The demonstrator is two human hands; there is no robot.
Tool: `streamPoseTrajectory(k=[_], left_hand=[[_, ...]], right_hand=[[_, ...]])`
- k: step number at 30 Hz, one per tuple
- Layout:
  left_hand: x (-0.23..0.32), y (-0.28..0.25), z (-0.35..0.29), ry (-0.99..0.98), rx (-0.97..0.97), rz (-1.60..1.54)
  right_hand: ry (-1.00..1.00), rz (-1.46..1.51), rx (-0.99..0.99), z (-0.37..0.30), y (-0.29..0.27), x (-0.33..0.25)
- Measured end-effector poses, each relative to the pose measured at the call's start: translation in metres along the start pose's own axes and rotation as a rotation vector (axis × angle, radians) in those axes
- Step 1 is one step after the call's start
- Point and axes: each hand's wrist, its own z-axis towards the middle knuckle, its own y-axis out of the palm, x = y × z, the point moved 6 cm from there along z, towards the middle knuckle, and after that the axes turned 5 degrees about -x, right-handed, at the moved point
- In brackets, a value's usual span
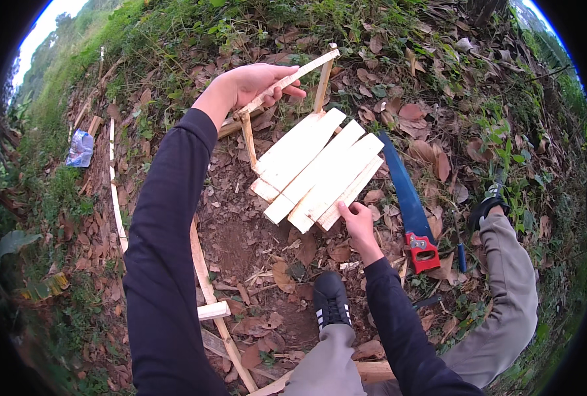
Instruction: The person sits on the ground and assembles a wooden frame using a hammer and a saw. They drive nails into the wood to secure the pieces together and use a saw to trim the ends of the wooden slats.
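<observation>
A small chair-like frame of pale wood stands in front of me, its seat made of several uneven slats [310, 175]. Two thin posts [249, 142] rise from its far side and carry a narrow wooden strip [316, 64] across their tops. My left hand [260, 86] is closed round that strip near its left end. Lower right, my right hand [359, 228] pinches the near end of the outermost slat [353, 195], thumb on top, the other fingers partly hidden. The legs beneath the seat are mostly hidden.
A handsaw [405, 191] with a red handle lies right of the seat, beside a dark blue tool handle [461, 257]. More wooden strips [207, 284] lie left of my shoe [331, 297]. A plastic bag [80, 149] sits far left on leaf-strewn, sloping ground.
</observation>
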Motion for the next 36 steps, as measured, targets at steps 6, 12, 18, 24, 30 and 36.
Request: streamPoseTrajectory(k=[6,12,18,24,30,36], left_hand=[[-0.017,0.036,-0.088,0.040,0.127,-0.075],[-0.086,0.106,-0.221,0.297,0.026,-0.349],[-0.162,0.189,-0.246,0.616,0.282,-0.807],[-0.199,0.231,-0.227,0.738,0.572,-0.960],[-0.203,0.224,-0.203,0.677,0.640,-0.864],[-0.203,0.226,-0.207,0.653,0.656,-0.824]], right_hand=[[-0.114,-0.090,-0.104,0.003,-0.033,-0.031],[0.048,-0.156,-0.234,0.055,-0.059,-0.100],[-0.274,-0.844,-0.384,0.114,0.036,-0.207],[-0.473,-1.218,-0.654,0.123,0.143,-0.192],[-0.561,-0.794,-0.471,0.132,0.086,-0.198],[-0.520,-0.882,-0.445,0.044,-0.062,-0.121]])
